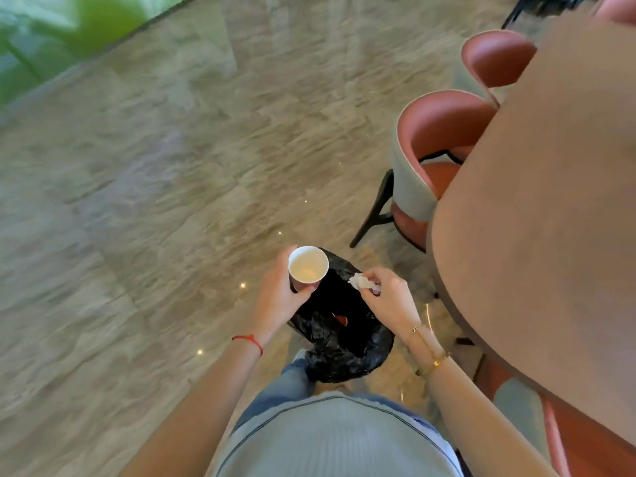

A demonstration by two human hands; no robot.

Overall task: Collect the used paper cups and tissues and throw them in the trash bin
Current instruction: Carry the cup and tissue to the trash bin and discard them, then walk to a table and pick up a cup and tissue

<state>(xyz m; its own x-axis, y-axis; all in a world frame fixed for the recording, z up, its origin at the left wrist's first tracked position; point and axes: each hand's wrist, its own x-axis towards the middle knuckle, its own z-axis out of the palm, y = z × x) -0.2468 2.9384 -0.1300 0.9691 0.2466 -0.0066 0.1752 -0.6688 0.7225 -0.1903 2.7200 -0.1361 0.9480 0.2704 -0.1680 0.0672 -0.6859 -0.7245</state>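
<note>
left hand (pixel 278 297): gripping paper cup (pixel 307 269) upright over trash bin (pixel 344 339); light, crushable, so holding mid-wall.
right hand (pixel 387 297): pinching tissue (pixel 361 282) above bin; soft, weightless, any pinch is working.

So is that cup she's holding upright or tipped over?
Upright. The cup in the left hand shows its round open mouth facing up, over the black bin.

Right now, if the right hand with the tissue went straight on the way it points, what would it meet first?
Probably the paper cup held by the left hand. The right hand pinches the tissue and points left toward the cup, above the black-lined trash bin. Depth is unclear, so it might pass just beside the cup.
</note>
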